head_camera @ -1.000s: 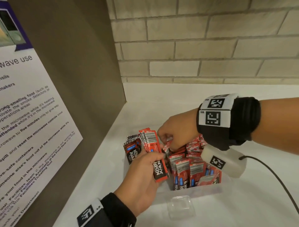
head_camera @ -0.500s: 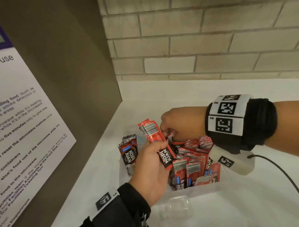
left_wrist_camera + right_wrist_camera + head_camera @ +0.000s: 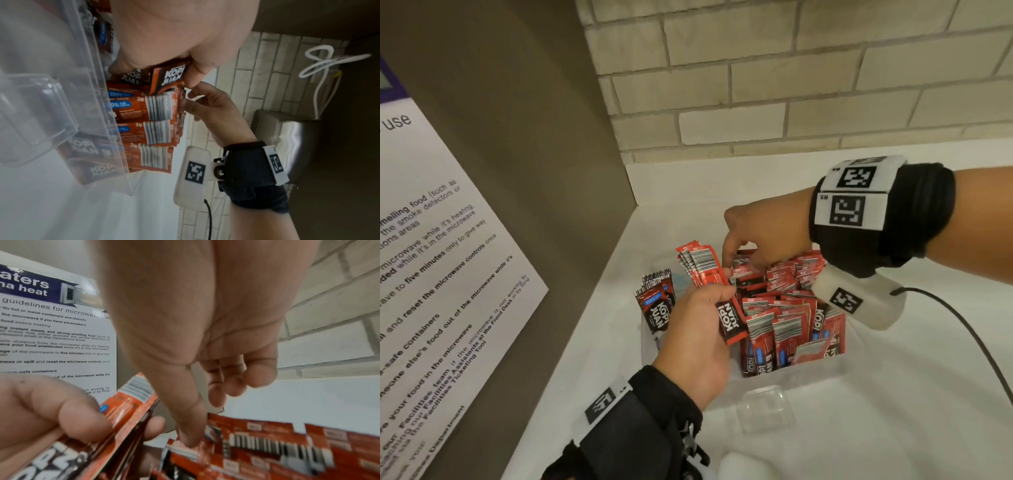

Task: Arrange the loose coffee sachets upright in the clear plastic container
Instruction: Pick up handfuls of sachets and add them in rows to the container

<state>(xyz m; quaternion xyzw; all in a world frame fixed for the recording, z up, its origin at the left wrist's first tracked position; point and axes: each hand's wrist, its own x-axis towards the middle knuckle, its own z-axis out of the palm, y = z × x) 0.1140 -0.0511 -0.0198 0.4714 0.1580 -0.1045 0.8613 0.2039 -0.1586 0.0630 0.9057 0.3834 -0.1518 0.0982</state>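
A clear plastic container [image 3: 791, 378] on a white counter holds several red Kopi Juan sachets [image 3: 784, 329], most of them upright in rows. A small upright group [image 3: 655, 301] stands at its left end. My left hand [image 3: 705, 308] grips a stack of sachets [image 3: 700, 267], tilted, over the gap between them. The left wrist view shows that stack [image 3: 170, 76] pinched between thumb and fingers. My right hand [image 3: 756, 236] hovers over the back rows, fingers pointing down. Its thumb [image 3: 191, 439] presses on sachet tops [image 3: 277, 447] and it holds nothing.
A panel with a microwave guidelines poster [image 3: 448, 274] stands close on the left. A brick wall [image 3: 791, 85] rises behind the counter [image 3: 893, 394]. A black cable [image 3: 962, 329] trails from my right wrist. A metal appliance [image 3: 287, 138] shows in the left wrist view.
My left hand has raised its stack a little and brought it nearer the packed rows. My right hand stays over the back rows, its fingers now loosened on the sachet tops.
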